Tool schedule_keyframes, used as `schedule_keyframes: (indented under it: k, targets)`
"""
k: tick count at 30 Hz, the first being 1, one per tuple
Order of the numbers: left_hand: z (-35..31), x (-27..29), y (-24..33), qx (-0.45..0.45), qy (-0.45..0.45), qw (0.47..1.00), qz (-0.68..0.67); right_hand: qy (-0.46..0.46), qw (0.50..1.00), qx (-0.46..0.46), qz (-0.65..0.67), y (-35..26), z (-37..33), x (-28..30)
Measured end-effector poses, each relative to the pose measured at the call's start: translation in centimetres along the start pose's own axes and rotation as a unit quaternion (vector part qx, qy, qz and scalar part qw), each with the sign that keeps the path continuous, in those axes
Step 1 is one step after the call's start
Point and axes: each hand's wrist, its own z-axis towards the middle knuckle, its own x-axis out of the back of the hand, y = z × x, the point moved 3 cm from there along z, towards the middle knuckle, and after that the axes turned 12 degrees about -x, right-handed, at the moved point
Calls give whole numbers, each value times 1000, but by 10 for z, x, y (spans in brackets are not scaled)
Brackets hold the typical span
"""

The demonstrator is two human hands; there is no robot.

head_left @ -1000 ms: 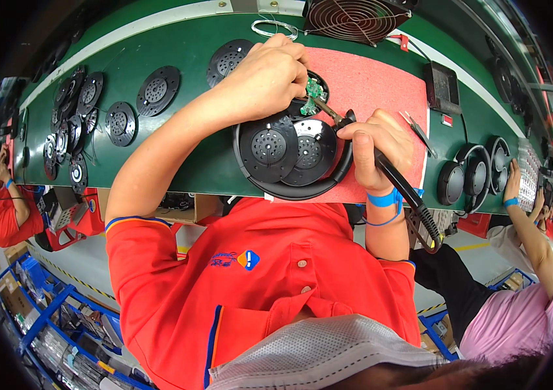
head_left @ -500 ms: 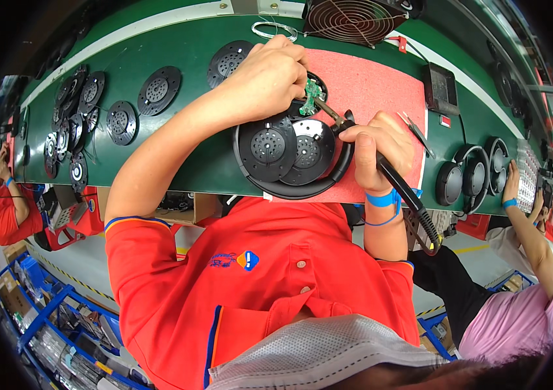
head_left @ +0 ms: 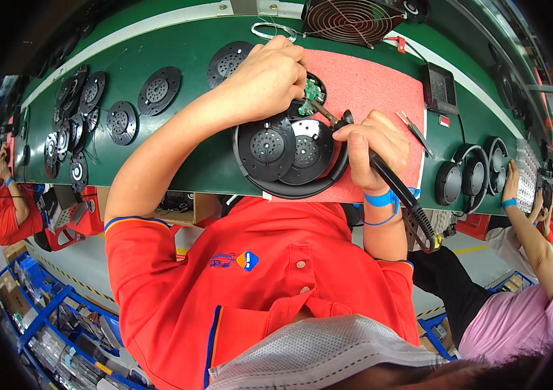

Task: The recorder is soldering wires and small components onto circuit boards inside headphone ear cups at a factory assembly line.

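My right hand (head_left: 378, 151) is closed round the handle of a soldering iron (head_left: 390, 177), whose tip reaches the green circuit board (head_left: 312, 91) inside an open headphone ear cup. My left hand (head_left: 275, 75) is at the left rim of that cup, fingers bent together; what they hold is hidden under the hand. The headphone's black headband (head_left: 306, 192) curves toward me on a pink mat (head_left: 380, 84). Within its curve lie two round black speaker plates, a left one (head_left: 267, 146) overlapping a right one (head_left: 307, 151).
Tweezers (head_left: 415, 133) rest at the mat's right edge. A fan (head_left: 353, 21) and a coil of solder wire (head_left: 274, 30) are at the back. Several speaker plates (head_left: 159, 91) spread leftward. Finished-looking headphones (head_left: 475, 174) lie right, near a co-worker's hand (head_left: 511, 182).
My right hand and the soldering iron have shifted slightly left, the iron's tip moving a little down and left over the circuit board. My left hand stays nearly still.
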Motion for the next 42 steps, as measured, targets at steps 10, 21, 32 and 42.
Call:
schedule_keyframes:
  k: [10, 21, 32, 42]
  targets:
    - [1, 0, 1, 1, -4, 1000, 11, 15, 1000, 3, 10, 1, -1, 1]
    - [1, -2, 0, -26, 2, 999, 32, 7, 1000, -1, 1, 2, -1, -1]
    - [0, 3, 5, -30, -9, 999, 43, -61, 994, -88, -8, -8, -45, 13]
    - [62, 96, -4, -7, 151, 988, -36, -198, 978, -47, 46, -16, -83, 31]
